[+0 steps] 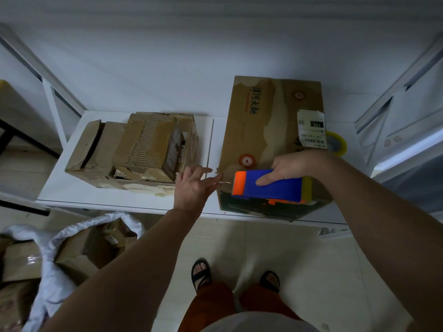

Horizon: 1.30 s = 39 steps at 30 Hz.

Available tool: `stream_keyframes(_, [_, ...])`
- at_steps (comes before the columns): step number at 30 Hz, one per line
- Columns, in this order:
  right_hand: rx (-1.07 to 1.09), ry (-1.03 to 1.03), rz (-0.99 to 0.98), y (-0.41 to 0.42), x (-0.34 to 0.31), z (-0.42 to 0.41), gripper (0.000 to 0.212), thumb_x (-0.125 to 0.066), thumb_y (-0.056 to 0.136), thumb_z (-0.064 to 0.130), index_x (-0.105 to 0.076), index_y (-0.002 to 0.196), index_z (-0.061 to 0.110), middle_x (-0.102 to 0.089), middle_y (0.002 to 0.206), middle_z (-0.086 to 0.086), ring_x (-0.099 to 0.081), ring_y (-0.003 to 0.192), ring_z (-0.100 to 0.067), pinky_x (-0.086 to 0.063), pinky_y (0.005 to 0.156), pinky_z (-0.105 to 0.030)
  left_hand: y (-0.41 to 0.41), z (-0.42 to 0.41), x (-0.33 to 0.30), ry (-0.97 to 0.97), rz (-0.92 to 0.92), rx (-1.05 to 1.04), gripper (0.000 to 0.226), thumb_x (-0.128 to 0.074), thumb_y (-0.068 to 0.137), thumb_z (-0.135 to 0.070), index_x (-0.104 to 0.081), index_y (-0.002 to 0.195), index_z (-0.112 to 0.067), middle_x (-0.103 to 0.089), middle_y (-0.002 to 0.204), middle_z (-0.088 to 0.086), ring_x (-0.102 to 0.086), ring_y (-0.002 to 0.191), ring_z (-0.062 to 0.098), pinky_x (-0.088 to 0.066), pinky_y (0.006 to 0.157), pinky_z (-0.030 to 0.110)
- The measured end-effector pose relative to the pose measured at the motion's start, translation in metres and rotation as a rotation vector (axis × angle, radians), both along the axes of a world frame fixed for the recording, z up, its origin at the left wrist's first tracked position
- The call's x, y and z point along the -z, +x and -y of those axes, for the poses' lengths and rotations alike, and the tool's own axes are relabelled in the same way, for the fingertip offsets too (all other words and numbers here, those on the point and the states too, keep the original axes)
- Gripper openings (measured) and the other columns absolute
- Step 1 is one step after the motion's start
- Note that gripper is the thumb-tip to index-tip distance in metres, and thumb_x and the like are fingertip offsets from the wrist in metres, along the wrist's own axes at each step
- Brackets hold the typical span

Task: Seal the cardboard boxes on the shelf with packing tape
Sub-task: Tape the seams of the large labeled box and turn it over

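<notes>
1. The printed cardboard box stands on the right half of the white shelf, its long axis running away from the person toward the wall, its near end at the shelf's front edge.
2. The right hand grasps a blue and orange tape dispenser, fingers curled over its top and the thumb lying along the blue side. The dispenser rests on the box's near end, its orange mouth pointing left toward the box's near left corner.
3. The left hand is just left of that corner, fingertips reaching toward the dispenser's mouth. They seem to pinch the free end of the clear tape, though the strip is too faint to be sure.
4. The relation that matters: the dispenser sits crosswise at the near end, while the box's top runs lengthwise away from it. Judging from this, the tape end needs anchoring at the near left edge before the right hand, the nearer one to the box top, draws the dispenser along.
5. A battered, torn cardboard box lies on the shelf's left half, well apart from both hands, nearer the left.
6. A yellow tape roll peeks out beside the printed box's right side.
</notes>
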State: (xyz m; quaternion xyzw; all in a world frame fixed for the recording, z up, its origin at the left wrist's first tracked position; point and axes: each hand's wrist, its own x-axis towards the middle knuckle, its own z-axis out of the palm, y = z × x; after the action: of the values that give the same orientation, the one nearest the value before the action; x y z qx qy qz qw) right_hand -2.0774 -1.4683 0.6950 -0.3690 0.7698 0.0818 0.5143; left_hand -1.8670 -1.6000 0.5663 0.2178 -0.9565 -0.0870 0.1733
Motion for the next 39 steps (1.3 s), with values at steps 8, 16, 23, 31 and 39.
stream_keyframes(8, [0.001, 0.018, -0.071, -0.023, -0.001, -0.026, 0.049, -0.053, 0.084, 0.062, -0.060, 0.095, 0.014, -0.065, 0.098, -0.006, -0.063, 0.090, -0.020, -0.048, 0.072, -0.026, -0.002, -0.018, 0.004, 0.030, -0.078, -0.076, 0.040, -0.085, 0.068, -0.009, -0.074, 0.105, -0.019, -0.068, 0.104, 0.012, -0.060, 0.096, 0.036, -0.049, 0.071, 0.042])
stream_keyframes(16, [0.020, 0.008, -0.056, -0.027, -0.001, -0.028, 0.044, -0.056, 0.084, 0.060, -0.057, 0.088, 0.016, -0.063, 0.097, -0.005, -0.062, 0.094, -0.021, -0.050, 0.083, -0.032, -0.018, -0.061, 0.001, 0.145, 0.073, 0.264, 0.065, -0.047, 0.082, -0.007, -0.034, 0.146, -0.007, -0.034, 0.152, 0.013, -0.026, 0.143, 0.027, -0.034, 0.111, 0.050])
stream_keyframes(23, [0.019, 0.006, -0.045, -0.026, -0.001, -0.028, 0.044, -0.058, 0.083, 0.059, -0.057, 0.091, 0.016, -0.065, 0.101, -0.007, -0.063, 0.094, -0.021, -0.050, 0.083, -0.033, -0.018, -0.069, 0.006, 0.036, 0.230, 0.242, 0.099, -0.067, 0.062, 0.001, -0.020, 0.149, -0.005, -0.026, 0.155, 0.015, -0.020, 0.145, 0.029, -0.026, 0.114, 0.047])
stream_keyframes(31, [-0.054, -0.004, -0.088, -0.047, -0.006, -0.055, 0.050, -0.054, 0.083, 0.063, -0.060, 0.096, 0.015, -0.066, 0.097, -0.006, -0.064, 0.089, -0.019, -0.049, 0.073, -0.027, -0.017, -0.074, 0.003, -0.011, 0.317, 0.162, 0.099, -0.063, 0.065, 0.004, -0.017, 0.151, -0.009, -0.018, 0.158, 0.009, -0.010, 0.147, 0.025, -0.007, 0.116, 0.041])
stream_keyframes(39, [-0.002, 0.017, -0.082, -0.072, -0.002, -0.085, 0.040, -0.055, 0.085, 0.058, -0.058, 0.088, 0.017, -0.065, 0.093, -0.004, -0.063, 0.083, -0.017, -0.049, 0.072, -0.027, -0.032, -0.101, -0.001, -0.029, 0.392, 0.013, 0.090, -0.054, 0.081, -0.009, 0.003, 0.151, -0.007, 0.008, 0.160, 0.011, 0.014, 0.146, 0.026, 0.007, 0.118, 0.039])
